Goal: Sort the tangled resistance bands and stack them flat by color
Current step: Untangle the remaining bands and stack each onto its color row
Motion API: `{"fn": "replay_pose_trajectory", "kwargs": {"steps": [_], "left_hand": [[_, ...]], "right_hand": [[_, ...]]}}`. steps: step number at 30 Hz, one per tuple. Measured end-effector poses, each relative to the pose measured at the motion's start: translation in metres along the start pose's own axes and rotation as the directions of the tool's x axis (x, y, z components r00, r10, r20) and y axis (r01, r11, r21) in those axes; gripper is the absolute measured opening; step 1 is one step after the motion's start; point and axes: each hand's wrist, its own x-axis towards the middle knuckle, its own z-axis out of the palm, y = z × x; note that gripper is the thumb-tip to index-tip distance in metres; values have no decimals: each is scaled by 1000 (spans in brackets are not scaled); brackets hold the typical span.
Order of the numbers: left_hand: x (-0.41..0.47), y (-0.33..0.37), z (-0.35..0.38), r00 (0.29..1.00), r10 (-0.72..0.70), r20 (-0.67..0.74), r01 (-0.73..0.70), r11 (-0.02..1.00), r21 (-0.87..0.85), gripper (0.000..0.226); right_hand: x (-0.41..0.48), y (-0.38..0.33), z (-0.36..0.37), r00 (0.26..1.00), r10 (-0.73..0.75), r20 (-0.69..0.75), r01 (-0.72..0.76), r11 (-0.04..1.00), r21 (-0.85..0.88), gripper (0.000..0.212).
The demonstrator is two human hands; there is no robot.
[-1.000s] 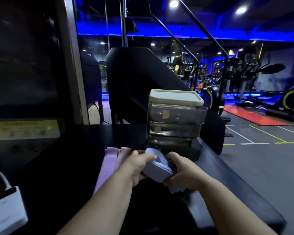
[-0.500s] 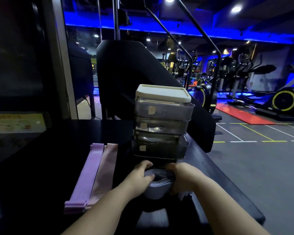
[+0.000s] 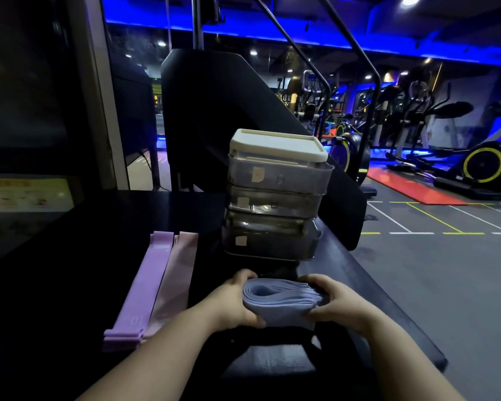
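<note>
A folded bundle of blue-grey resistance bands sits between my two hands just above the black table. My left hand grips its left end with the thumb underneath. My right hand grips the right end, fingers curled over the layered edges. A purple band lies flat on the table to the left, with a pale pink band flat beside it, touching along its side. More blue-grey fabric lies below my hands.
A stack of clear storage boxes with a white lid stands right behind my hands. The table's right edge drops to the gym floor. A black stair machine rises behind the boxes. Exercise bikes stand far right.
The blue-grey bundle has come down lower and now lies flatter between my hands, its folded layers showing. The view has shifted so the purple and pink bands are seen in full length.
</note>
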Motion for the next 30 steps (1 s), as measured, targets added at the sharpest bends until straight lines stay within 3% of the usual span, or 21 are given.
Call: {"fn": "replay_pose_trajectory", "kwargs": {"steps": [4, 8, 12, 15, 19, 26, 30], "left_hand": [[3, -4, -2, 998, -46, 45, 47, 999, -23, 82], [-1, -5, -2, 994, -92, -61, 85, 991, -106, 58], [-3, -5, -1, 986, -68, -151, 31, 972, -235, 43], [-5, 4, -14, 975, -51, -214, -26, 940, -339, 44], [1, 17, -36, 944, -21, -328, -126, 899, -420, 61], [18, 41, -78, 849, 118, -515, -296, 914, -278, 59], [30, 43, -82, 798, 154, -582, -303, 938, -168, 51]], "right_hand": [[-1, 12, 10, 993, 11, -121, 4, 993, 118, 62], [1, 13, 14, 975, -5, -222, 43, 985, 169, 56], [3, 10, 14, 957, -49, -286, 115, 969, 219, 52], [5, -3, 10, 943, -88, -320, 188, 936, 297, 53], [11, -30, -4, 911, -182, -370, 322, 875, 363, 55], [34, -76, -28, 791, -362, -493, 514, 830, 215, 56], [50, -79, -27, 727, -391, -564, 527, 845, 95, 66]]}}
